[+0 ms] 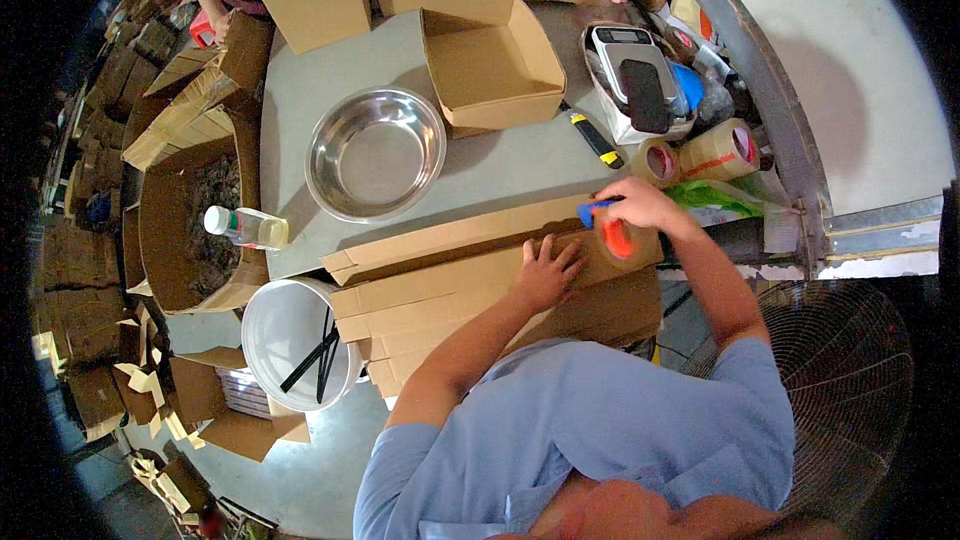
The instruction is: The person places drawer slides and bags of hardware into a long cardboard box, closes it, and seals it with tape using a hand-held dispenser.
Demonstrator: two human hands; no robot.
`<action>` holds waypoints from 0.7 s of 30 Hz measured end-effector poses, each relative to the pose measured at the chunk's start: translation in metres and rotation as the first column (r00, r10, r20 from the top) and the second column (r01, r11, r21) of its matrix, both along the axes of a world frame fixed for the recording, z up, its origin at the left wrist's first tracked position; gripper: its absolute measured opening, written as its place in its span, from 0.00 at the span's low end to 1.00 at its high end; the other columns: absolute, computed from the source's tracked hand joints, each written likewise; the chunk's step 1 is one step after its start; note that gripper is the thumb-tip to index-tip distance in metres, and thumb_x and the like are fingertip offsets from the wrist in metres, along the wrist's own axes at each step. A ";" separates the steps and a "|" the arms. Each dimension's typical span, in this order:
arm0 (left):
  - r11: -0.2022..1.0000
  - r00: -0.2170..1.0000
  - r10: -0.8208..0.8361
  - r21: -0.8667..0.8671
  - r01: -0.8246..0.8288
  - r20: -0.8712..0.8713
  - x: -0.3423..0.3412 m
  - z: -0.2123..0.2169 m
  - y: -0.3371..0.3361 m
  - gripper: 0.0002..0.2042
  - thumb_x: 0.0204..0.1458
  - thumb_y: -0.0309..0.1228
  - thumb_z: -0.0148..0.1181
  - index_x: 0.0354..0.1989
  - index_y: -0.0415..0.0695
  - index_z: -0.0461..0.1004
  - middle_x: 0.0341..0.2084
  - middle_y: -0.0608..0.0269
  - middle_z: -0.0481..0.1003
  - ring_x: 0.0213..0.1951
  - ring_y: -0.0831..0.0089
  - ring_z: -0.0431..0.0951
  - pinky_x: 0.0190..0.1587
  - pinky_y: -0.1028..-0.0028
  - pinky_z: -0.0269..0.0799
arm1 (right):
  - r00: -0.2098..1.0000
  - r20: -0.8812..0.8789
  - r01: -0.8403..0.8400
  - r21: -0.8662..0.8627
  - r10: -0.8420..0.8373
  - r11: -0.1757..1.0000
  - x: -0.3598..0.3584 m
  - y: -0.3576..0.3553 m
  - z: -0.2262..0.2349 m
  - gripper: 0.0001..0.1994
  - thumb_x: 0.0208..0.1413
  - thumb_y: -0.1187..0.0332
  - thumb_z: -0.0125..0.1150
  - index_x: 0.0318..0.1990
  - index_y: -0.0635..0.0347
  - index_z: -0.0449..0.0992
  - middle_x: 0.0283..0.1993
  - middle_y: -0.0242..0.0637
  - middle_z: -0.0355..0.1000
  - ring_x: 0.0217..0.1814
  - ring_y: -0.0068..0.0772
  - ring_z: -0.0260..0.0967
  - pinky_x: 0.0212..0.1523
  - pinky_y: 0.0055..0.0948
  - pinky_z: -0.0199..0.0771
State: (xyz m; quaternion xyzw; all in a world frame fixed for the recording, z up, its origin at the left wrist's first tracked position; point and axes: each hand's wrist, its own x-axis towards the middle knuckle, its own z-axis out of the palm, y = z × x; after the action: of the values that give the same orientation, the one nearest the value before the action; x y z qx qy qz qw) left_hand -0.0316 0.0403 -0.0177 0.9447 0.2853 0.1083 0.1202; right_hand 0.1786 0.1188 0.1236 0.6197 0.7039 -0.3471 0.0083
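- The left hand (546, 273) lies flat, fingers spread, on the long brown flattened cardboard carton (470, 275) that rests along the near edge of the grey bench (300, 100). It grips nothing. The open palm appears to pin the carton so it cannot slide.
- The right hand (640, 205) is closed round the blue-and-red handheld tape dispenser (610, 230), pressed onto the carton's right end near the bench's near right corner, roll down against the board, seemingly so the tape beds along the seam.
- More flat cartons are stacked under it, overhanging the near edge within reach.
- Below the near left corner stands a white plastic bucket (285, 335) with black sticks inside.
- At mid-bench sits a round shiny steel bowl (375, 152), with a clear plastic bottle (245, 227) lying at the left edge.
- Two spare tape rolls (700, 153) wait at the right edge, a yellow-and-black utility knife (595, 138) just beside them.
- Farther back stands an open shallow brown cardboard tray box (490, 60), and a grey weighing scale (640, 75) occupies the far right corner.
- At the far left corner another person's hand (218, 28) touches a box.
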 end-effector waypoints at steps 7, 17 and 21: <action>0.999 0.996 -0.034 -0.032 0.031 -0.087 -0.005 0.017 0.004 0.26 0.49 0.54 0.50 0.56 0.60 0.64 0.63 0.62 0.52 0.59 0.44 0.54 0.50 0.35 0.52 | 0.934 0.282 -0.155 -0.234 0.220 0.960 -0.023 -0.012 -0.018 0.16 0.41 0.55 0.54 0.36 0.50 0.80 0.35 0.45 0.75 0.38 0.49 0.72 0.42 0.38 0.71; 0.998 0.997 -0.002 0.055 0.006 -0.080 -0.004 0.004 -0.003 0.27 0.49 0.56 0.48 0.57 0.61 0.62 0.61 0.60 0.55 0.59 0.45 0.55 0.51 0.36 0.52 | 0.952 -0.160 0.297 0.265 -0.262 0.917 -0.021 -0.037 -0.006 0.20 0.45 0.52 0.57 0.40 0.55 0.78 0.36 0.48 0.74 0.39 0.48 0.73 0.43 0.36 0.71; 0.999 0.997 -0.010 0.035 0.013 -0.079 -0.003 0.002 -0.010 0.28 0.50 0.55 0.48 0.59 0.61 0.60 0.62 0.59 0.53 0.58 0.44 0.55 0.50 0.35 0.53 | 0.973 0.159 0.181 -0.072 -0.168 0.981 -0.025 -0.035 -0.026 0.18 0.43 0.56 0.55 0.40 0.54 0.78 0.37 0.48 0.74 0.41 0.50 0.72 0.44 0.37 0.71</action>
State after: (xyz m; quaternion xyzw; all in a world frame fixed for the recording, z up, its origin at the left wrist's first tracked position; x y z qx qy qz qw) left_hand -0.0347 0.0304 -0.0159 0.9518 0.2824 0.0753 0.0925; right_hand 0.1537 0.0842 0.0979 0.7029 0.6282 -0.3284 0.0581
